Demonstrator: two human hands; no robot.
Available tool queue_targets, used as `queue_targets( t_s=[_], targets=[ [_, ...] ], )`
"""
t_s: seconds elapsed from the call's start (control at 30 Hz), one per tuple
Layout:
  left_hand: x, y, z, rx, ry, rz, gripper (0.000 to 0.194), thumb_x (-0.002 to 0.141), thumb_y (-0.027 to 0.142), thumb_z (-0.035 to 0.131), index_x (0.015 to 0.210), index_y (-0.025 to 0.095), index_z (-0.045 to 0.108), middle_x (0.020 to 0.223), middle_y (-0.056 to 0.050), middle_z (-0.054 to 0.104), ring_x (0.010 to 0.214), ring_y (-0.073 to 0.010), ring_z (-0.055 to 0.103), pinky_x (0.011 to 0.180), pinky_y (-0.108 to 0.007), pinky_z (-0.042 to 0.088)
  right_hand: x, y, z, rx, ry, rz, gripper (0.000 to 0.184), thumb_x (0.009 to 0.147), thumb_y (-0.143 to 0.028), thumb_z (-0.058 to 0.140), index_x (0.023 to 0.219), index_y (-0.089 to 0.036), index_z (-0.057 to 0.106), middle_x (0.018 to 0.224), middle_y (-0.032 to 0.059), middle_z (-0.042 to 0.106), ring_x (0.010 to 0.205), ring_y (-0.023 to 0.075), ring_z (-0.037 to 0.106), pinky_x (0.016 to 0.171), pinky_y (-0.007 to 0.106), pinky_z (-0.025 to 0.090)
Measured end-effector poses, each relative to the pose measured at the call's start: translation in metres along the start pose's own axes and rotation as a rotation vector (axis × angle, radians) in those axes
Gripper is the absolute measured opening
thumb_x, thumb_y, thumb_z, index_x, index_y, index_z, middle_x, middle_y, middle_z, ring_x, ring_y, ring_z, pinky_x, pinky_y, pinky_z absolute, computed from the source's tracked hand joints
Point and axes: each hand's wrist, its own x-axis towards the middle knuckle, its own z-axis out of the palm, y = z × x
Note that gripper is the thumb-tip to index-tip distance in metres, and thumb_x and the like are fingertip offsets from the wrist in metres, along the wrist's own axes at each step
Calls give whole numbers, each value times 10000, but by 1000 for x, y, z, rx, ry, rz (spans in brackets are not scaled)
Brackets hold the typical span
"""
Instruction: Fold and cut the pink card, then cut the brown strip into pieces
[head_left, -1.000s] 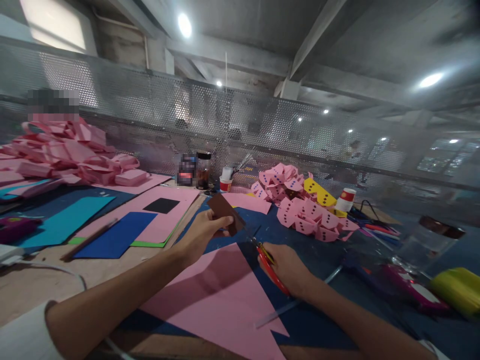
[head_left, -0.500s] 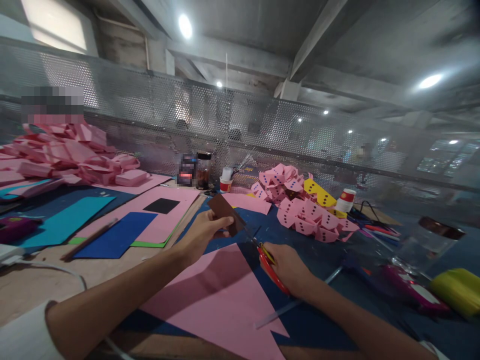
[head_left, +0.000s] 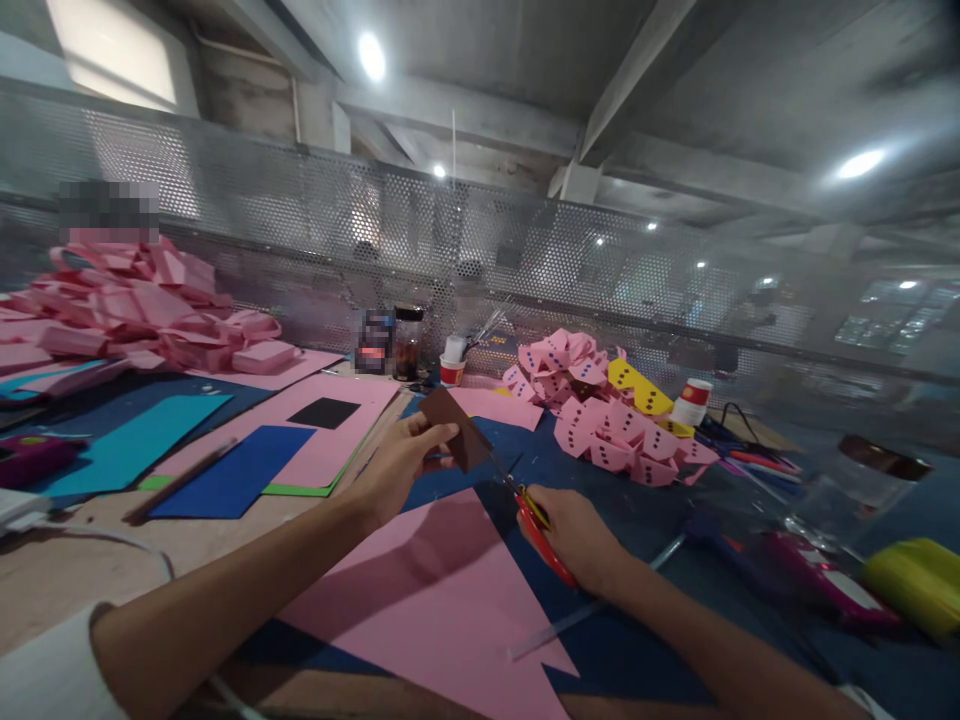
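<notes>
A small brown card point(head_left: 459, 428) is pinched between the thumb and fingers of my left hand point(head_left: 411, 465), held up above the table. My right hand point(head_left: 574, 535) grips scissors with red handles point(head_left: 541, 535). Their blades stand slightly apart, with one against the card's right edge; I cannot tell whether they cut into it. Under both hands lies a large pink paper sheet point(head_left: 442, 590) with a notch at its lower right. A clear strip point(head_left: 555, 630) rests across that sheet's right side.
Left are a blue card point(head_left: 236, 472), a teal card point(head_left: 142, 440) and a heap of pink paper pieces point(head_left: 150, 310). Dotted pink shapes point(head_left: 630, 435) pile up ahead, near paper cups point(head_left: 691, 402). A clear jar point(head_left: 851, 500) and a yellow bundle point(head_left: 915, 580) stand right.
My left thumb has slid back a little toward the card's near left edge. The card has tilted very slightly. My right hand and the scissors stay almost in place.
</notes>
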Motion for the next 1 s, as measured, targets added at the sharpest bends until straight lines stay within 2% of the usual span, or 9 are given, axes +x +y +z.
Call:
queue_targets(
  t_s=[0.23,0.47,0.7,1.0],
  targets=[
    [0,-2,-1,-2,-27,16,230,756,326,706,887,144,654,810,-42,658,697,-150,589,657,-297,517,-2,-2,0,9,10,-21,181,907,-286,462,761,-185,501,741,10,623,635,112,512,551,262,184],
    [-2,1,1,24,8,16,271,729,349,722,899,148,657,828,-40,672,723,-160,605,670,-302,515,-3,-6,-3,25,-18,12,182,911,-276,454,759,-186,497,720,7,603,611,110,498,547,265,177],
    [-5,0,2,81,-22,7,275,760,351,697,952,157,662,879,-49,692,786,-177,631,666,-279,503,-3,-7,-4,64,-6,-2,178,905,-266,454,746,-191,480,701,-2,597,592,102,483,548,261,181],
    [-8,1,8,107,-50,-27,213,757,318,693,882,149,659,808,-49,680,703,-162,613,650,-282,502,-4,-12,-7,66,-14,16,172,902,-286,461,760,-192,485,718,-2,595,595,102,482,552,262,186]
  ],
)
